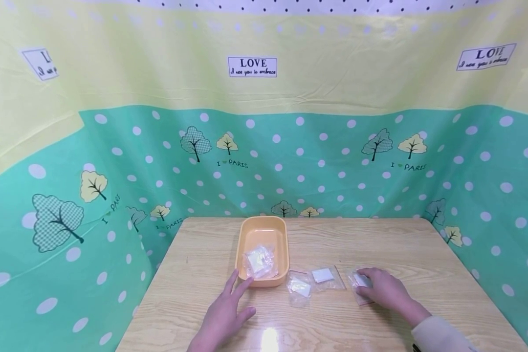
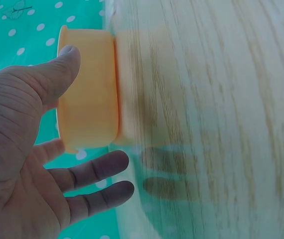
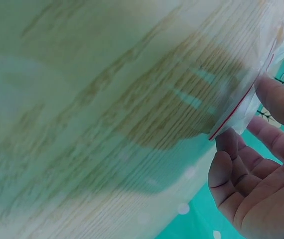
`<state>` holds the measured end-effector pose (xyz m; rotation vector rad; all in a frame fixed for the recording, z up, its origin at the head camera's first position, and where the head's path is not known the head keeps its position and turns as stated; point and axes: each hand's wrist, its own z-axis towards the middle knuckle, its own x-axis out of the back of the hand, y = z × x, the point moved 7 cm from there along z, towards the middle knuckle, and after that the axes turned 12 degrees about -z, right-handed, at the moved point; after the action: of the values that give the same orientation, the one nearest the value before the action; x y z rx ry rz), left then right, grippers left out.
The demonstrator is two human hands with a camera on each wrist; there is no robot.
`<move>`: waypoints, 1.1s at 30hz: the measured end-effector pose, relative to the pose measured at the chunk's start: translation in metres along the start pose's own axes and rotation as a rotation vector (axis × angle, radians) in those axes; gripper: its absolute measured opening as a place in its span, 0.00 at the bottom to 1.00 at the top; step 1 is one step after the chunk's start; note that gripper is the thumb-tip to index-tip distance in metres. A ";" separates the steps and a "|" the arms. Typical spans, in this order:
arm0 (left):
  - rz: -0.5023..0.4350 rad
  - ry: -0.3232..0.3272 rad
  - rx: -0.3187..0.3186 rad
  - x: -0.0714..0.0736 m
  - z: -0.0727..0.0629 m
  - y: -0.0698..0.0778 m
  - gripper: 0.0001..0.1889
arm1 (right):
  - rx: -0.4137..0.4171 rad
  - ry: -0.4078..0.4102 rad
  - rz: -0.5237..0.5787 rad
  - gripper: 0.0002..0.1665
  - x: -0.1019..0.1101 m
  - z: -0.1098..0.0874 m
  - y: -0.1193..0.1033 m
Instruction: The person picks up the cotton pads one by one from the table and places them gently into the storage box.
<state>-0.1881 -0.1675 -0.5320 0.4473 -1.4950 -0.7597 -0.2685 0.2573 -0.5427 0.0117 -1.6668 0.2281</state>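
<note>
My right hand (image 1: 385, 289) pinches a clear zip-lock bag (image 1: 363, 299) with a white square inside, at the right of the other bags. In the right wrist view, the bag's red seal line (image 3: 237, 107) runs beside my thumb and curled fingers. Two similar zip-lock bags lie flat on the table, one (image 1: 300, 288) beside the tray and another (image 1: 327, 277) to its right. An orange tray (image 1: 264, 223) holds clear bags (image 1: 259, 261) with white contents. Next to the tray's near left corner, my left hand (image 1: 224, 313) has spread fingers and holds nothing.
The wooden table (image 1: 193, 274) carries the tray near its middle. A green and cream curtain (image 1: 290, 166) with trees and dots surrounds the back and both sides. Light reflects off the table's front part.
</note>
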 end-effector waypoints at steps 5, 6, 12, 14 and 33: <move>0.004 -0.003 0.000 0.000 0.000 0.000 0.42 | 0.003 0.011 -0.023 0.31 -0.001 0.000 0.000; 0.005 -0.003 0.000 0.000 0.000 0.000 0.42 | 0.002 0.011 -0.026 0.31 -0.001 0.001 0.000; 0.002 -0.009 0.006 0.000 0.000 0.000 0.42 | -0.004 0.011 -0.037 0.29 0.001 0.001 -0.002; 0.001 -0.010 0.006 0.000 0.000 -0.001 0.42 | -0.003 0.015 -0.038 0.29 0.001 0.000 -0.003; -0.004 0.003 0.006 0.000 -0.001 -0.001 0.42 | -0.016 0.048 -0.059 0.25 0.001 -0.001 -0.007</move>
<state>-0.1876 -0.1683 -0.5334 0.4558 -1.4944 -0.7579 -0.2666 0.2510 -0.5404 0.0430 -1.6183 0.1688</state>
